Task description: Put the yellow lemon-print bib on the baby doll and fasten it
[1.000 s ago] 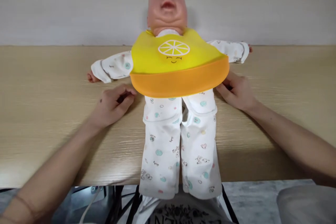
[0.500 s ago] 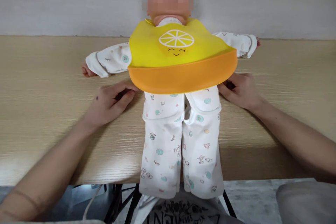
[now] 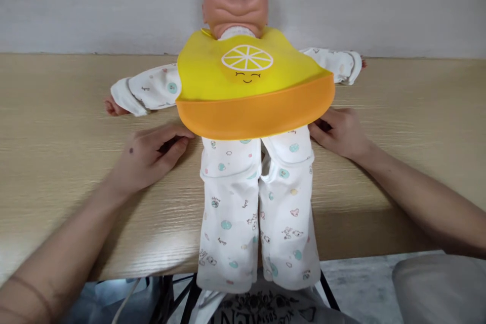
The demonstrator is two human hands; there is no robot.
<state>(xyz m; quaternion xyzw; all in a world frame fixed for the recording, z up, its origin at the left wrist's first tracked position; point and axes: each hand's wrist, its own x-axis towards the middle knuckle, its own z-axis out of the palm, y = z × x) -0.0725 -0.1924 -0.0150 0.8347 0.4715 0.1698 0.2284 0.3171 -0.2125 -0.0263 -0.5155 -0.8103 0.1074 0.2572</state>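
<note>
A baby doll [image 3: 235, 2] lies on its back in white printed clothes, arms spread and legs toward me. Over its chest spreads a yellow silicone bib [image 3: 207, 73] with a lemon-slice face and an orange catch pocket [image 3: 254, 115]. My left hand [image 3: 157, 154] rests on the table beside the doll's left-of-view hip, fingers loosely curled, with a gap between thumb and index finger and nothing seen in it. On the other side my right hand [image 3: 337, 131] is also loosely curled, its fingertips at the trousers [image 3: 231, 212], partly hidden under the bib pocket's corner.
The wooden table [image 3: 49, 126] meets a grey wall [image 3: 94, 5] at the back. The doll's feet overhang the front edge. Below are dark chair or table legs, a pale cable [image 3: 125, 301] and a grey rounded seat [image 3: 436, 288].
The view has shifted, so the doll, bib and both hands appear slightly further left. The hands keep nearly the same place beside the doll. The doll's face is unblurred now.
</note>
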